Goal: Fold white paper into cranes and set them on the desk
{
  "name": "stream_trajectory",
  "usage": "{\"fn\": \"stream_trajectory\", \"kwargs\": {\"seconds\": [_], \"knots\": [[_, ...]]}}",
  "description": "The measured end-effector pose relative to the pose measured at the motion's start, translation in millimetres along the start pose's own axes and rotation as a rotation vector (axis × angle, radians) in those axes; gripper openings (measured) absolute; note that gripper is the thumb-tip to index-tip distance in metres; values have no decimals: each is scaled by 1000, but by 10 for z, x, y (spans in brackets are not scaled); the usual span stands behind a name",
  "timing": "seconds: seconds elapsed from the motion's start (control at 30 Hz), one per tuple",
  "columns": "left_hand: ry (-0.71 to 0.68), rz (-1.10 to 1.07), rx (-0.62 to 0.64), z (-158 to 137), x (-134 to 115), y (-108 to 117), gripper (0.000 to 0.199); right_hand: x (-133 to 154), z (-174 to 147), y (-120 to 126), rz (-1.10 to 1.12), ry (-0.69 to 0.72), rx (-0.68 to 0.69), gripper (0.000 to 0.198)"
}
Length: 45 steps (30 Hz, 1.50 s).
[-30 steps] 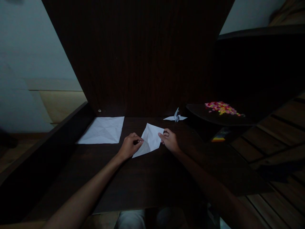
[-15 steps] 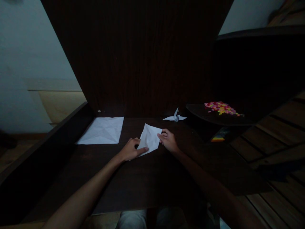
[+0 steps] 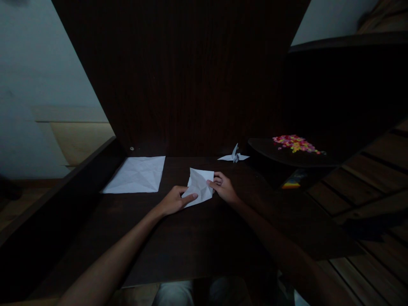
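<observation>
A partly folded sheet of white paper (image 3: 199,187) is between my two hands, low over the dark desk. My left hand (image 3: 176,199) grips its lower left side, the thumb lying across the front and the fingers behind. At its right edge, my right hand (image 3: 224,187) pinches the paper between thumb and curled fingers. Creases run across the paper and its layers stand slightly apart. Beyond my right hand, a folded paper crane (image 3: 235,156) rests near the back panel. Left of my hands lies a stack of creased white paper (image 3: 137,174).
A dark raised board (image 3: 57,225) borders the desk (image 3: 178,250) on the left. On the right, a rounded shelf (image 3: 267,151) carries a heap of small pink, red and yellow pieces (image 3: 296,143). A tall dark panel (image 3: 185,76) closes off the back.
The held paper has shifted slightly left, and its outline has changed from a pointed kite towards a squarer shape with a second layer showing. Both hands keep their grip.
</observation>
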<state>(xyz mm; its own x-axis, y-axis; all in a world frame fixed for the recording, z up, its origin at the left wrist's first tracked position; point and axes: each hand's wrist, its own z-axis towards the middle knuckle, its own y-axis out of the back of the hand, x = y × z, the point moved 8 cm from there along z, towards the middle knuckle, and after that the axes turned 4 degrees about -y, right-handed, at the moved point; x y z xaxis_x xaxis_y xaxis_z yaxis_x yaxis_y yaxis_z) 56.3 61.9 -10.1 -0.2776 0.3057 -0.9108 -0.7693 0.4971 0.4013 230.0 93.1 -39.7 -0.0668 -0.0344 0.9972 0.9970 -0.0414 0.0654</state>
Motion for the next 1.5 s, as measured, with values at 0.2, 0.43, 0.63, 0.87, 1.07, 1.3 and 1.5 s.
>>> {"fn": "stream_trajectory", "kwargs": {"seconds": [0.2,0.43,0.63,0.87,1.07,1.3,1.5], "knots": [[3,-38,-44,13,14,20,40,-4,-31,-73,202,-90,53,55],[21,-46,-69,4,0,40,39,20,-31,-71,258,-74,40,62],[62,-75,-46,-5,-12,27,39,68,-49,-45,253,-54,-10,72],[16,-112,-76,8,-37,43,39,103,-82,-77,219,-26,16,75],[6,-105,-125,17,-19,87,35,89,-108,-187,151,-20,162,55],[10,-109,-84,14,1,59,33,53,-115,-252,100,-33,232,38],[11,-103,-46,-2,-30,4,32,65,-95,-218,32,7,183,38]]}}
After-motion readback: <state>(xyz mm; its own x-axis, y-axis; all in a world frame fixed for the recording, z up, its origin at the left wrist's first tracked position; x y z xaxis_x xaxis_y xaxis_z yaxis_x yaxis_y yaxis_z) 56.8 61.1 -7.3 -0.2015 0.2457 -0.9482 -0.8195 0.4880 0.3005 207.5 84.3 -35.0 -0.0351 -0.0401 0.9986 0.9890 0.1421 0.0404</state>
